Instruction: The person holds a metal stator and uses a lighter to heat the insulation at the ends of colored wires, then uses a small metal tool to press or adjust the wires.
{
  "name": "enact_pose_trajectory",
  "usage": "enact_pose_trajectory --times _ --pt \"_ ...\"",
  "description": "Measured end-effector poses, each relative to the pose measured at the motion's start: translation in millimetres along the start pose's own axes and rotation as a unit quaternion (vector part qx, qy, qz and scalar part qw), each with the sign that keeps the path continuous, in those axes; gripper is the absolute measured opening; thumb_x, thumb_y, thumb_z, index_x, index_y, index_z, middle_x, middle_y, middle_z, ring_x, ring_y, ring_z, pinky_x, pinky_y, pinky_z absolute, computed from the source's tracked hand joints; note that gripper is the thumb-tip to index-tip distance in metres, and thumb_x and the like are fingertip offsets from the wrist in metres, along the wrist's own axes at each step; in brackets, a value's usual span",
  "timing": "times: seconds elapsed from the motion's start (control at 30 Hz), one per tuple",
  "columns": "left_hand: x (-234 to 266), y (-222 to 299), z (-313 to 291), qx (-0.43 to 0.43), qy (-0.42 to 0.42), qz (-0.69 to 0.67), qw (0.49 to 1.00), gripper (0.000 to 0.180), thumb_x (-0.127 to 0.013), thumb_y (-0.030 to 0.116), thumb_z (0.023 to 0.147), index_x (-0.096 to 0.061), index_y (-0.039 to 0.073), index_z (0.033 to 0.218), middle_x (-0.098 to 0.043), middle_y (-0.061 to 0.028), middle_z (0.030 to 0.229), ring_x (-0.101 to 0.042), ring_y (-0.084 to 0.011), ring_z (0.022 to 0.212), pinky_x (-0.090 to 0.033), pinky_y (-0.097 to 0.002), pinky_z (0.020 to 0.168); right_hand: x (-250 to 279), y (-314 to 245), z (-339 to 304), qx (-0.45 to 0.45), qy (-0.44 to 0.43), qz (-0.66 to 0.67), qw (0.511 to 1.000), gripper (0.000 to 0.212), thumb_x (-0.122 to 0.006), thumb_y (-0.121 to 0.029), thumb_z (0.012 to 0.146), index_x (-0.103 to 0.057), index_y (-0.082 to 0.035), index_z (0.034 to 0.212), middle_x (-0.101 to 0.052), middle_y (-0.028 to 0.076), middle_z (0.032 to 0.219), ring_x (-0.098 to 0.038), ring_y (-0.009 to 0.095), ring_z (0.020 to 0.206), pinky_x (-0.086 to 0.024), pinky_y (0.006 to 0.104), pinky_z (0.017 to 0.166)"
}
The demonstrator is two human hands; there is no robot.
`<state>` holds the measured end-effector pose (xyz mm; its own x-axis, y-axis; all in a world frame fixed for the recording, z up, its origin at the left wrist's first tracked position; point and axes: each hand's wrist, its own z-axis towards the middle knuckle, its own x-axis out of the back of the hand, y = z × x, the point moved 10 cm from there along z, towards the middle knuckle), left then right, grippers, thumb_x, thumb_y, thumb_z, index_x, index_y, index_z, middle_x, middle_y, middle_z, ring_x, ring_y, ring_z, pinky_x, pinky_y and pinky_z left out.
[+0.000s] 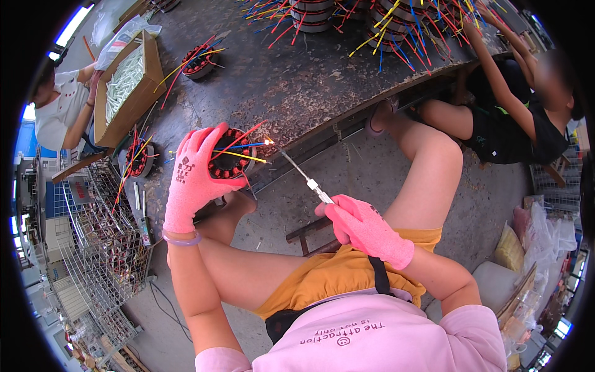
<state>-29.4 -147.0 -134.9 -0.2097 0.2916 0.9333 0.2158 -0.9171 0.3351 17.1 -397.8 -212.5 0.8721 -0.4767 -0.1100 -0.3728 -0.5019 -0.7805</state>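
Note:
My left hand [197, 172], in a pink glove, is wrapped round a motor stator [230, 162] at the table's edge. Red, blue and yellow wires stick out of the stator to the right. My right hand [367, 228], gloved in the same pink, grips a soldering iron [312, 183] with a white collar and a thin metal rod. The rod's tip points up and left at the wire ends, where a small bright orange glow [268, 142] shows at the blue wire's end. Whether the tip touches the wire I cannot tell.
Another wired stator [198, 62] lies farther back on the worn dark table [260, 68], and one [137, 157] sits left. Stacked stators [310, 15] stand at the back. A cardboard box [149, 80] holds white tubes. Wire baskets [93, 248] stand left. Two other people sit nearby.

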Motion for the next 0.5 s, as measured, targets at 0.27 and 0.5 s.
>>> enact_pose_trajectory --times 0.27,0.5 --pt "1.6 2.4 0.1 -0.004 0.004 -0.007 1.000 0.088 -0.086 0.028 0.054 -0.055 0.007 0.134 -0.057 -0.0138 0.126 -0.052 -0.0364 0.121 -0.039 -0.0467 0.107 -1.4 0.2 1.6 0.008 -0.003 0.006 1.000 0.035 -0.049 -0.031 0.102 -0.060 0.001 0.110 -0.052 0.002 0.067 -0.049 0.008 0.057 -0.040 0.0260 0.054" --pt "0.6 1.4 0.1 -0.006 0.007 0.000 1.000 0.089 -0.086 0.028 0.054 -0.055 0.007 0.135 -0.057 -0.0140 0.126 -0.052 -0.0365 0.121 -0.038 -0.0471 0.107 -1.6 6.7 4.7 0.012 0.006 0.028 1.000 0.034 -0.049 -0.033 0.101 -0.062 -0.004 0.114 -0.050 0.000 0.060 -0.033 0.004 0.043 -0.025 0.0230 0.042"
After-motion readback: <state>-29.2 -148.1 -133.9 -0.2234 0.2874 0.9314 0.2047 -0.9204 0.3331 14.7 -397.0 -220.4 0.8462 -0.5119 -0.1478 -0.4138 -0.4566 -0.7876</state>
